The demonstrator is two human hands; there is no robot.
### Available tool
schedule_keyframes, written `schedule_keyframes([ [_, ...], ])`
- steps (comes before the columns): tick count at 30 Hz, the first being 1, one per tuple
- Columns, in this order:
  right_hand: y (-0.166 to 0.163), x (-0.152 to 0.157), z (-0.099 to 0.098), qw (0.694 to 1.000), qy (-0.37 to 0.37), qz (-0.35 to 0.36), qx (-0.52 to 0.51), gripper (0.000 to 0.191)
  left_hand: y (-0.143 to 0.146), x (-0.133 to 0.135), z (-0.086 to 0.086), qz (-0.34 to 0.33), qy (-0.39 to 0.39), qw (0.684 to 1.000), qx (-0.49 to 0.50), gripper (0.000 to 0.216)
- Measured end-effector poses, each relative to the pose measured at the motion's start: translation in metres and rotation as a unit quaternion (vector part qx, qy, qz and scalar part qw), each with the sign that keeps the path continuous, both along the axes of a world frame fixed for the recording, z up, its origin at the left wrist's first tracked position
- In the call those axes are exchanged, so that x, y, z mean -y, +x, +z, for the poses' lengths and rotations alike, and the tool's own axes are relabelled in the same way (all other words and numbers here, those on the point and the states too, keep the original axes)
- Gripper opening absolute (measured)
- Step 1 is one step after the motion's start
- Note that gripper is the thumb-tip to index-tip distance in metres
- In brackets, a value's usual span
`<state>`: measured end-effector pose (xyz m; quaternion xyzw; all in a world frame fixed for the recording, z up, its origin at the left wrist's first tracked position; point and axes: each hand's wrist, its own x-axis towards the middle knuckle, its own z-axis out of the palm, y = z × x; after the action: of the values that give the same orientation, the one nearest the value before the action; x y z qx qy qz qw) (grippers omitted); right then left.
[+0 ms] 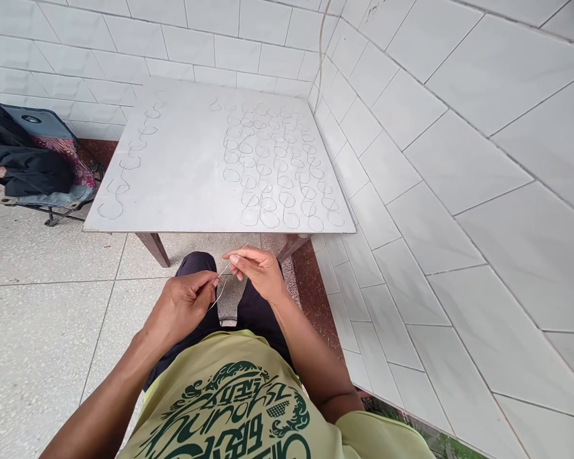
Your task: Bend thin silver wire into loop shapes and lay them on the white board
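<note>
A thin pale piece of wire (224, 270) stretches between my hands above my lap, in front of the table's near edge. My left hand (184, 303) is closed, pinching the wire between thumb and forefinger. A curved part of the wire dips below the left fingertips. My right hand (261, 271) pinches the same wire near its upper end, which sticks out past the fingers. On the white table (182, 191) beyond lie many curled wire loops (268, 172), set in rows on the right side. Another line of wire loops (128, 162) runs along the left edge.
White tiled walls (440, 159) border the table at the back and right. At the left, dark cloth (33, 169) lies over a low folding chair (43, 121). A thin cable (321, 57) hangs in the corner. The floor (43, 319) is speckled tile.
</note>
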<state>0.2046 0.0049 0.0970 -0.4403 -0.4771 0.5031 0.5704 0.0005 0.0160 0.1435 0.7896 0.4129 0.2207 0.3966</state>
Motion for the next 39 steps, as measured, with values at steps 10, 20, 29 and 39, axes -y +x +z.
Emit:
schedule_keyframes([
  [10, -0.005, 0.001, -0.004, 0.99, 0.033, -0.06, 0.126, 0.038, 0.004, 0.003, -0.004, 0.037, 0.111, 0.992, -0.039, 0.025],
  [20, -0.025, 0.029, -0.009, 0.997, -0.068, 0.022, -0.017, 0.043, 0.01, 0.002, -0.023, 0.167, 0.173, 0.968, -0.075, 0.027],
  [29, -0.024, 0.026, -0.012, 0.994, -0.108, 0.029, 0.02, 0.045, 0.007, -0.01, -0.022, 0.11, 0.0, 0.994, 0.009, 0.04],
  [39, -0.011, 0.017, -0.007, 0.976, -0.141, 0.107, 0.128, 0.045, 0.007, -0.002, -0.039, 0.097, 0.0, 0.995, 0.003, 0.035],
])
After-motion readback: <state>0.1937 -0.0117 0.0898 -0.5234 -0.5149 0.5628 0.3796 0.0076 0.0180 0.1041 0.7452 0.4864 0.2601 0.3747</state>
